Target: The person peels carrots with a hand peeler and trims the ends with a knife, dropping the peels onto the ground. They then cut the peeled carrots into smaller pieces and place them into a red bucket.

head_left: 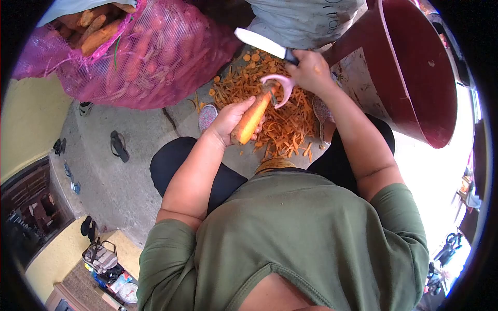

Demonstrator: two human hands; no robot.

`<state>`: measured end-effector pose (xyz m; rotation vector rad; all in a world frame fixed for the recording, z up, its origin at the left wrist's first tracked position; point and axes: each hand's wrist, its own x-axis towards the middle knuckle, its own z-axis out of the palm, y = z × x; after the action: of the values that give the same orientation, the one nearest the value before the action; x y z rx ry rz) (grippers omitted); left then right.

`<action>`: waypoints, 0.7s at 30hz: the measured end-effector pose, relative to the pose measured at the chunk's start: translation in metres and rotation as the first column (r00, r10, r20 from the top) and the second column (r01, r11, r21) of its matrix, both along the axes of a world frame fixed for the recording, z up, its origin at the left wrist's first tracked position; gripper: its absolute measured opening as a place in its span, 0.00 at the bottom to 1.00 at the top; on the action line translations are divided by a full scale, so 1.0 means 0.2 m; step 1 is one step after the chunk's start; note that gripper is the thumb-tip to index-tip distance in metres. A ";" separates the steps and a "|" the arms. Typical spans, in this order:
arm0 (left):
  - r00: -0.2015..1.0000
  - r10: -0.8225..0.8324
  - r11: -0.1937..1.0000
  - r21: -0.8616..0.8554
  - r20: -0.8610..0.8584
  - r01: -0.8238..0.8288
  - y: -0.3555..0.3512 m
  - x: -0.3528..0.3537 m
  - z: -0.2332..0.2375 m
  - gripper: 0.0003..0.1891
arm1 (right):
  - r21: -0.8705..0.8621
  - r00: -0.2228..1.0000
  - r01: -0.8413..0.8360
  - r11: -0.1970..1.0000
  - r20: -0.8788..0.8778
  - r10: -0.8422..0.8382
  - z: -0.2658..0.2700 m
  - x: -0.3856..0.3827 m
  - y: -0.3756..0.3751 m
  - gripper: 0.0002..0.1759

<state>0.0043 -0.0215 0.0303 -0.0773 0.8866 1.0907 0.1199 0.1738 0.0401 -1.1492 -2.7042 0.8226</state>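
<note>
My left hand [228, 120] is wrapped round the lower part of a carrot [251, 123], whose bright orange side faces up. The carrot's top end, darker and brownish, points up and to the right. My right hand [313, 71] is closed on a pink Y-shaped peeler [285, 87], with its head at the top end of the carrot. The same hand also grips the black handle of a knife [262, 43], whose pale broad blade points up and to the left. Below both hands, orange carrot peelings [293, 127] cover the ground between my feet.
A pink mesh sack [150, 62] full of carrots stands at the upper left. At the upper right, a large dark red tub [386, 67] leans beside my right leg. A greyish sack [306, 23] stands ahead. A flip-flop [119, 146] lies on the concrete floor [98, 181].
</note>
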 end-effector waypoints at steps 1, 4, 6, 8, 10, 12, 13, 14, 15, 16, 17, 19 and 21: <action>1.000 -0.010 1.000 0.013 -0.027 0.010 -0.02 0.02 0.01 0.19 | -0.029 1.000 -0.002 1.000 0.016 0.003 -0.02 0.01 -0.01 0.19; 0.998 -0.013 1.000 0.001 -0.063 0.013 -0.09 0.07 0.08 0.20 | 0.106 0.981 0.119 0.987 0.142 -0.134 -0.09 0.07 0.13 0.18; 0.999 0.023 1.000 -0.016 -0.049 -0.024 -0.13 0.10 0.12 0.20 | -0.095 0.968 0.236 0.967 0.111 -0.226 -0.01 0.11 0.15 0.16; 0.996 0.093 0.995 -0.030 0.001 -0.093 -0.17 0.14 0.15 0.20 | -0.101 0.986 0.166 0.981 -0.007 -0.167 0.07 0.12 0.02 0.15; 0.987 0.132 0.991 0.007 0.089 -0.133 -0.21 0.19 0.13 0.18 | -0.056 0.985 -0.054 0.997 -0.170 0.044 0.13 0.13 -0.20 0.12; 0.985 0.172 0.980 0.100 0.025 -0.173 -0.20 0.27 0.16 0.17 | -0.012 0.943 -0.270 0.963 -0.205 0.262 0.23 0.14 -0.42 0.10; 0.989 0.151 0.983 0.101 0.007 -0.150 -0.21 0.29 0.16 0.17 | -0.001 0.921 -0.351 0.936 -0.180 0.345 0.24 0.14 -0.48 0.09; 0.991 0.130 0.987 0.099 -0.012 -0.129 -0.23 0.31 0.16 0.18 | 0.001 0.921 -0.375 0.927 -0.109 0.373 0.28 0.15 -0.49 0.11; 0.993 0.110 0.990 0.095 -0.031 -0.107 -0.25 0.32 0.16 0.18 | -0.031 0.955 -0.291 0.956 -0.076 0.288 0.23 0.16 -0.46 0.11; 0.998 0.056 0.998 -0.024 0.039 -0.055 -0.29 0.30 0.09 0.18 | -0.062 0.979 -0.202 0.977 -0.043 0.200 0.15 0.16 -0.37 0.12; 0.998 0.045 0.997 -0.059 0.034 -0.043 -0.30 0.31 0.11 0.18 | -0.086 0.994 -0.110 0.990 -0.009 0.109 0.08 0.17 -0.28 0.13; 0.999 0.027 0.992 -0.127 0.026 -0.023 -0.32 0.33 0.17 0.16 | 0.130 0.985 0.010 0.991 0.168 -0.032 0.05 0.25 -0.09 0.17; 0.997 0.066 0.988 -0.140 0.047 -0.059 -0.32 0.33 0.14 0.16 | 0.050 0.987 0.100 0.994 0.122 -0.105 0.05 0.26 -0.08 0.18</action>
<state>0.0694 -0.0851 0.0582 -0.2488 0.9181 1.0796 0.1717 0.1576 0.0497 -1.3606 -2.7178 0.6967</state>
